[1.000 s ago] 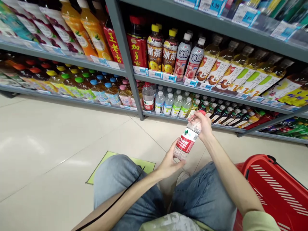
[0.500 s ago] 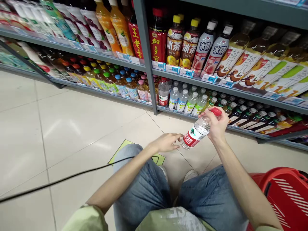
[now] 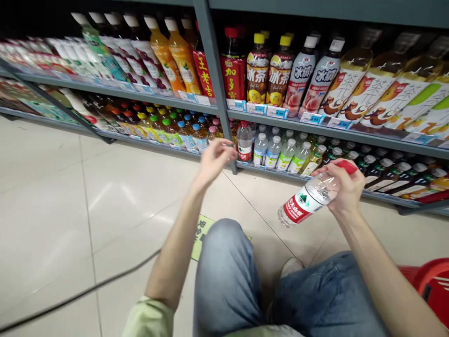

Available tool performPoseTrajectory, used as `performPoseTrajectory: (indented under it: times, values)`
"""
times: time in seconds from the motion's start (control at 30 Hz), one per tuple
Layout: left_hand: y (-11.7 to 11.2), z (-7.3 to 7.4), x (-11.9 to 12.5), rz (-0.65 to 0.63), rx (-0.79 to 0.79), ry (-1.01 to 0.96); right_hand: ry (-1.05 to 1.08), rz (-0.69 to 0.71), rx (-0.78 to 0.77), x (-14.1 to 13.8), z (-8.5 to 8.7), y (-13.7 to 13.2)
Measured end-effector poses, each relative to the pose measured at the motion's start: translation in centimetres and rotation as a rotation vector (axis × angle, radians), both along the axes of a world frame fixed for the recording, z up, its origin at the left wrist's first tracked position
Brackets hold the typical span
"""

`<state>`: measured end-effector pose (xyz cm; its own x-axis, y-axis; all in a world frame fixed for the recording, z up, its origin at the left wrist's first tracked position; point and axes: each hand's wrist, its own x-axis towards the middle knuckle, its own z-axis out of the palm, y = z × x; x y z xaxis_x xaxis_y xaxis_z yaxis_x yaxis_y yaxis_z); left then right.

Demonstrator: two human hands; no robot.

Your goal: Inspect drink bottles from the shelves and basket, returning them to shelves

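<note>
The right hand (image 3: 345, 187) grips a bottle (image 3: 305, 203) round its neck, fingers closed just under the red cap (image 3: 347, 166). The bottle is in mid-air above the floor (image 3: 259, 187), tilted, base to the left and lower than the cap; its red-and-white label faces up. It is see-through, and what is inside looks clear, though the fill level is hard to make out.

The left hand (image 3: 215, 161) is raised, fingers half curled and apart, with nothing in its grasp. It is near the shelf post (image 3: 226, 107); whether it touches anything there cannot be told.

On the bottom shelf, just right of the post, stands 1 red-capped shelf bottle (image 3: 244, 142) with a similar label. Beside it, the front row has 4 white-capped bottles (image 3: 280, 154), 2 with blue labels and 2 with green, their contents pale or clear. Farther right come dark-filled bottles (image 3: 380, 173).

The shelf above holds 2 yellow-capped teas (image 3: 268, 72); left of the post stand 2 orange drinks (image 3: 175, 65). A red basket (image 3: 437, 281) is cut off by the right edge, its contents hidden.
</note>
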<state>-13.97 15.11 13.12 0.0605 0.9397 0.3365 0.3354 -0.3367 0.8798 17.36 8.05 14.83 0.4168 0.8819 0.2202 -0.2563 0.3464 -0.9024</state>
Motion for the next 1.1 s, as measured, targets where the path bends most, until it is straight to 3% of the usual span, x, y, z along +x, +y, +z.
performPoseTrajectory:
  times: [0.1, 0.2, 0.3, 0.37, 0.43, 0.5, 0.6, 0.7, 0.8, 0.93, 1.0, 1.1]
  values:
    - [0.3, -0.1, 5.0, -0.382, -0.189, -0.219, 0.065, 0.078, -0.038, -0.8, -0.2, -0.2]
    - [1.1, 0.3, 9.8, -0.798, -0.374, -0.228, 0.120, 0.181, -0.095, -1.8, -0.3, -0.9]
    - [1.8, 1.4, 13.7, -1.391, -0.493, 0.066, 0.087, 0.196, -0.038, -1.9, -0.2, -1.4]
    - [2.4, 2.0, 15.7, -1.592, -0.403, 0.307, 0.028, 0.138, 0.062, -1.1, -0.2, -1.2]
    - [3.1, 1.9, 17.2, -1.431, -0.252, 0.499, -0.045, 0.122, 0.148, 0.2, -0.5, -0.5]
    - [4.1, 1.3, 18.2, -1.267, -0.205, 0.504, -0.087, 0.139, 0.199, 1.7, -0.8, 0.8]
    - [5.8, 1.0, 18.9, -1.165, -0.192, 0.481, -0.089, 0.126, 0.230, 3.9, -0.6, 3.4]
    - [6.8, 3.5, 19.1, -1.056, -0.129, 0.465, -0.109, 0.069, 0.264, 5.4, 1.8, 5.7]
    - [6.9, 8.6, 19.5, -0.925, -0.018, 0.438, -0.101, 0.005, 0.322, 6.2, 6.6, 7.5]
    - [7.4, 14.8, 20.6, -0.760, 0.192, 0.422, -0.268, -0.011, 0.424, 6.7, 15.4, 8.9]
    - [8.5, 16.7, 20.8, -0.650, 0.297, 0.391, -0.443, -0.037, 0.485, 6.7, 20.1, 9.3]
    - [10.7, 18.4, 20.3, -0.533, 0.463, 0.267, -0.627, -0.116, 0.591, 7.2, 26.8, 10.4]
